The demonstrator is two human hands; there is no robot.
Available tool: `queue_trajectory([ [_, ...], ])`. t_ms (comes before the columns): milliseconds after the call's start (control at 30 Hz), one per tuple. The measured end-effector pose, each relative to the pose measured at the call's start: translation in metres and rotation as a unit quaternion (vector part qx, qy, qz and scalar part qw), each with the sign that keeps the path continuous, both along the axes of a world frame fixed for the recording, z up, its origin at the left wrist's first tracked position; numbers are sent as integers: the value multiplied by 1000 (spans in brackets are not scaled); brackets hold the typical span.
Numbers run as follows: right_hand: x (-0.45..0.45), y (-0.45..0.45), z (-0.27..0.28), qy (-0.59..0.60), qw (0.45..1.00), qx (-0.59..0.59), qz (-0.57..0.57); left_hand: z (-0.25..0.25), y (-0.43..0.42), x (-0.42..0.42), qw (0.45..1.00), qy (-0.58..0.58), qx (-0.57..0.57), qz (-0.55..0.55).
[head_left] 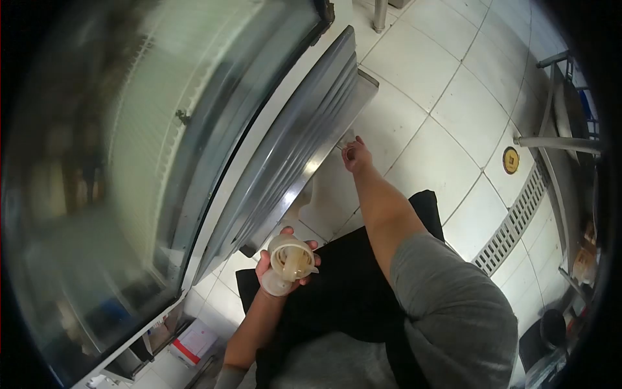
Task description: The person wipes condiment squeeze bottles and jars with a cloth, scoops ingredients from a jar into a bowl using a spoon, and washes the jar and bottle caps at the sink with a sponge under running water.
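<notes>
My left hand [264, 264] is wrapped round a translucent plastic container [280, 247] in front of my body. The container has a round, ringed mouth and pale beige stuff at it; a small clear flap sticks out at its side. My right hand [356, 155] reaches forward, low beside the bottom edge of the grey slatted panel [304, 139]. Its fingers are curled closed. Something small and whitish shows just past the fingertips, too unclear to name.
A glass-doored cabinet [188, 188] fills the left side above the panel. White floor tiles [414, 84] spread ahead, with a drain grate [512, 217] and a round yellow floor disc [510, 160] at the right. Metal legs and a rack stand along the right edge. A white-and-red box [194, 341] lies lower left.
</notes>
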State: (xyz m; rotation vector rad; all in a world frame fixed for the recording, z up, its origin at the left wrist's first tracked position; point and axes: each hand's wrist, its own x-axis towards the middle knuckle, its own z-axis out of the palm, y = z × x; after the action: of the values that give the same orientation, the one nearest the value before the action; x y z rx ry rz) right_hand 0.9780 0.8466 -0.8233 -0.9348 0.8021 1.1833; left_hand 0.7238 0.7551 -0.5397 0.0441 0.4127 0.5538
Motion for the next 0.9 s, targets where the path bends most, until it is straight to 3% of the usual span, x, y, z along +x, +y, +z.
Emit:
queue_trajectory([
  [200,9,10,-28,-18,999,-30,19,-14,-1,8,999,-27,-5,23],
  [400,37,-26,-17,1,993,-73,89,21,17,35,998,-56,-11,-35],
  [433,45,-34,-40,-167,963,-75,197,23,18,37,997,-63,-11,-31],
  [467,51,-46,-80,-328,894,-74,296,23,20,38,997,-70,-10,-28],
  [500,55,-44,-80,-435,792,-88,420,22,20,36,997,-75,-9,-24],
  [533,60,-43,-80,-537,661,-113,512,17,19,33,997,-72,-1,-20],
  [600,93,-19,13,-603,327,-185,704,5,19,27,998,-68,14,-8],
  [700,107,-19,34,-680,165,-62,711,-8,13,17,998,-65,24,12],
  [733,104,-21,20,-665,189,-39,722,-9,11,14,997,-63,25,20],
  [833,84,-28,31,-685,159,23,711,-11,3,6,997,-57,28,44],
  [900,71,-20,29,-687,200,8,699,-11,-1,1,997,-46,25,53],
])
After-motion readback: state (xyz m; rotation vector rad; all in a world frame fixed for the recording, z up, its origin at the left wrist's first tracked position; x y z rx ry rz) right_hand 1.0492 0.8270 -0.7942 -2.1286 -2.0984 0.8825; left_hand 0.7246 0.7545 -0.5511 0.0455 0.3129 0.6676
